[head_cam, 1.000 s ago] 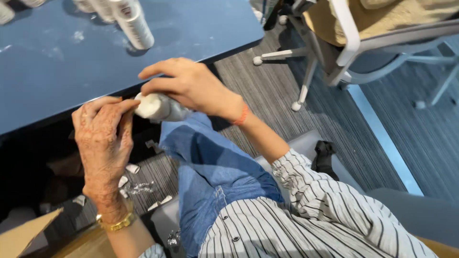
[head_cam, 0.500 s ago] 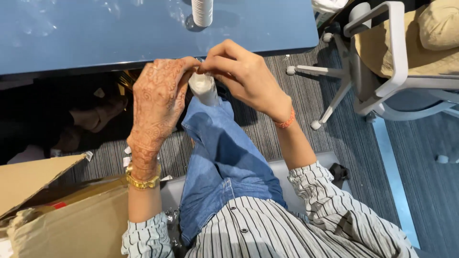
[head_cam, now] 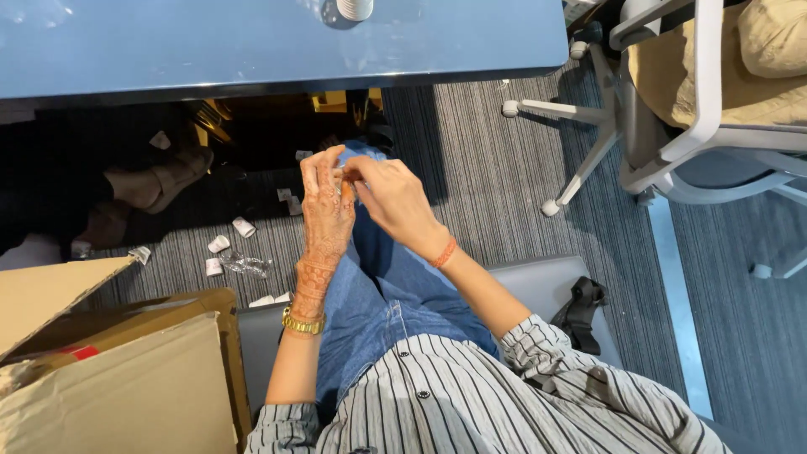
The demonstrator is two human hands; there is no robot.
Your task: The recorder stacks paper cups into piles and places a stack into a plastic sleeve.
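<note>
We note the left hand [head_cam: 326,202] raised above the lap, back toward the camera, fingers bent inward and meeting the fingertips of the right hand [head_cam: 388,195]. Between the two sets of fingertips we see only a sliver of a small pale object [head_cam: 345,187]; it is pinched there above the knee, but most of it is hidden and we cannot tell its kind. Both hands read as closed on it in a fingertip grip. The left wrist carries a gold bracelet [head_cam: 303,321], the right a thin orange band [head_cam: 445,253].

Below the hands lie the blue jeans [head_cam: 378,294] and a striped shirt [head_cam: 471,395]; the person sits on a grey seat [head_cam: 538,282] with a black strap [head_cam: 580,307] on its right side.

On the striped carpet [head_cam: 487,168] to the left we log scattered white paper scraps [head_cam: 227,248] and a crumpled clear wrapper [head_cam: 245,266]. An open cardboard box [head_cam: 118,370] stands at lower left. The blue table [head_cam: 252,42] spans the top, with a white cylindrical item [head_cam: 355,8] at its far edge. A white-framed office chair [head_cam: 698,101] stands at upper right.
</note>
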